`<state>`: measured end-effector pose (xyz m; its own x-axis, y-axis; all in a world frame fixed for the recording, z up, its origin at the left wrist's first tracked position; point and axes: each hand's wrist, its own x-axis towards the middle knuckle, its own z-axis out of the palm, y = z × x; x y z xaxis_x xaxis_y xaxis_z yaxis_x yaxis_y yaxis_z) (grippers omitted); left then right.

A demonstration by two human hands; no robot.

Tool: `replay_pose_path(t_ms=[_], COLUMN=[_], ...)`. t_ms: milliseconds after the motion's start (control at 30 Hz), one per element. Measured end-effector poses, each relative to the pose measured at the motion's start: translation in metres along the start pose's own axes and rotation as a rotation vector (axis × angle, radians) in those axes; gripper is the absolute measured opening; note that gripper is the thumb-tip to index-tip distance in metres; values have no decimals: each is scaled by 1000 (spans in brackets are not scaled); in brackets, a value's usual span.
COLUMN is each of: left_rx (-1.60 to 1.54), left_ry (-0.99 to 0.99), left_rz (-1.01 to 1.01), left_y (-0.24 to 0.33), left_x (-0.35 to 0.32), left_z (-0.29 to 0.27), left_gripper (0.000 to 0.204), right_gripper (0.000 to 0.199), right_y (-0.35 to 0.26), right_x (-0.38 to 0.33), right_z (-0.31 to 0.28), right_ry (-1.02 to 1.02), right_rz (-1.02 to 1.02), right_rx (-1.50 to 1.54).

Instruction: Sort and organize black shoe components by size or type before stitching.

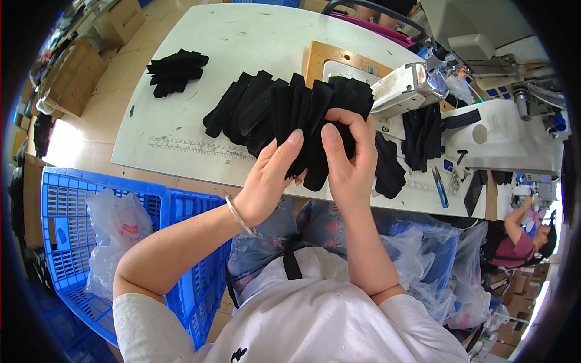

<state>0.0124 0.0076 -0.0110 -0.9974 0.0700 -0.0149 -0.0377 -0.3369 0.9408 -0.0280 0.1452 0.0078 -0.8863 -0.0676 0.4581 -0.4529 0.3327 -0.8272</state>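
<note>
A bundle of narrow black fabric pieces [310, 136] is between my two hands at the near edge of the white table. My left hand [269, 175] closes on its left side, thumb up along the cloth and most fingers hidden. From the right, my right hand [353, 160] grips the same bundle, its thumb and bent index finger against the fabric. More black strips [245, 109] fan out just beyond and left of the bundle. To the right of my right hand lies another black stack [389, 166]. A smaller black pile [175, 72] sits apart at the far left.
A sewing machine [405, 91] stands at the right, with black pieces [422, 138] beside it. Blue-handled snips [440, 187] lie near the table's front edge. Blue crates [106, 181] stand at lower left, plastic bags [417, 254] at lower right. Another person [517, 242] sits far right.
</note>
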Motion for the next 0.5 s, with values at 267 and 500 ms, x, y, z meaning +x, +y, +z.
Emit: replay_pose_path(t_ms=[267,500], left_rx=[347,610], left_ry=[141,100], left_rz=[32,163], left_y=[7,4], left_x=[9,14], left_z=[8,2], left_gripper=[27,19], right_gripper=[24,21], right_y=[5,17], right_x=[-7,-1], right_z=[9,-13], right_ry=[-9,-37], right_rz=[-21,25], right_rx=[-48,-173])
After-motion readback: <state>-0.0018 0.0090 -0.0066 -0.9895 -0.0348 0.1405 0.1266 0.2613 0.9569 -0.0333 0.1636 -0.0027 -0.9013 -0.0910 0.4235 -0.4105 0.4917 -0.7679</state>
